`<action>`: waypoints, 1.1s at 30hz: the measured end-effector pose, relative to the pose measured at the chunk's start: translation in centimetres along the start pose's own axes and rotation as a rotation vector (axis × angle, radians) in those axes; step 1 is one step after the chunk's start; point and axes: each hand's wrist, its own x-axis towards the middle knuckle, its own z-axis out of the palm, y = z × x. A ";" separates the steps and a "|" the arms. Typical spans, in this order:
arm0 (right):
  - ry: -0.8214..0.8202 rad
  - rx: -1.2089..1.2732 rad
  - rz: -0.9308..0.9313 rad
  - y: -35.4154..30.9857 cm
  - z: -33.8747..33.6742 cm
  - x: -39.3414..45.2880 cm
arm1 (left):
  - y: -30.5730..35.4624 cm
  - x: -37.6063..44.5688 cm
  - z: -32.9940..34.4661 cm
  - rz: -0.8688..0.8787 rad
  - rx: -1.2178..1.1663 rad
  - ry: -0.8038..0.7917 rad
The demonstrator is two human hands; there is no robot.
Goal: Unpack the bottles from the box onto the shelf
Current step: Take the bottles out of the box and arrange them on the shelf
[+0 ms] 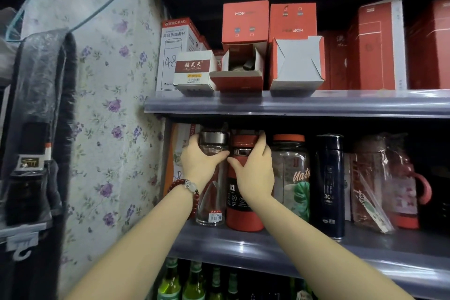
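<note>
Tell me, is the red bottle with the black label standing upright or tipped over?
Upright. The red bottle with the black label stands on its base on the grey shelf, lid on top, the right hand wrapped around it.

Clear (211, 178) and red bottles (243, 202) upright, shelved.

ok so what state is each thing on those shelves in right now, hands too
left hand: gripping the clear glass bottle
right hand: gripping the red bottle
clear glass bottle with steel cap: upright, capped, empty
red insulated bottle: upright, lid closed
clear plastic bottle with orange lid: upright, capped
navy steel flask: upright, closed
red carton, middle of upper shelf: flaps open
</note>
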 end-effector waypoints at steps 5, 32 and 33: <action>-0.033 -0.089 -0.053 0.0 -0.5 -0.5 | 0.0 -0.5 0.7 -0.037 0.003 0.019; -0.645 0.166 -0.400 1.4 -1.7 -13.4 | 0.1 -15.0 -14.2 -0.117 0.691 -0.124; -0.718 0.173 -0.412 1.4 -1.6 -14.4 | 0.3 -16.2 -15.1 -0.131 0.779 -0.147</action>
